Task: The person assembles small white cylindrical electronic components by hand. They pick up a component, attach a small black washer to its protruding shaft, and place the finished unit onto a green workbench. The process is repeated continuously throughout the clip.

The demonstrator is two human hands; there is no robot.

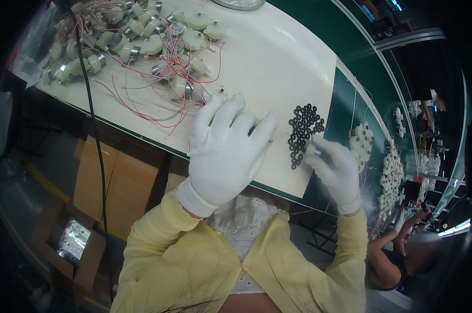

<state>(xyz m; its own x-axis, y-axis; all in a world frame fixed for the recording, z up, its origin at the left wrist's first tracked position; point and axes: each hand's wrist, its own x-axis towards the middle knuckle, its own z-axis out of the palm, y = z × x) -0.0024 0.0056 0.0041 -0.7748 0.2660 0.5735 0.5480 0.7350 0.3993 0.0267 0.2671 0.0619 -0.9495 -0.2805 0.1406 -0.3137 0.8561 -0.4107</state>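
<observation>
My left hand (228, 148), in a white glove, bends over the white tabletop near its front edge. Its fingers curve downward, and a dark bit shows between thumb and forefinger; the rest of what lies under them is hidden. Just past its fingertips sits a small cream part (223, 94) with a metal pin. My right hand (340, 172), also gloved in white, is at the right edge of a pile of small black rings (303, 128). Its thumb and forefinger come close together, with a silvery bit between them too small to name.
Many cream gear motors (152, 44) with red and white wires heap at the far left. More cream parts (361, 141) lie on the green surface to the right. A black cable (90, 104) hangs at the left, above cardboard boxes (116, 172). Another person (403, 255) sits at the right.
</observation>
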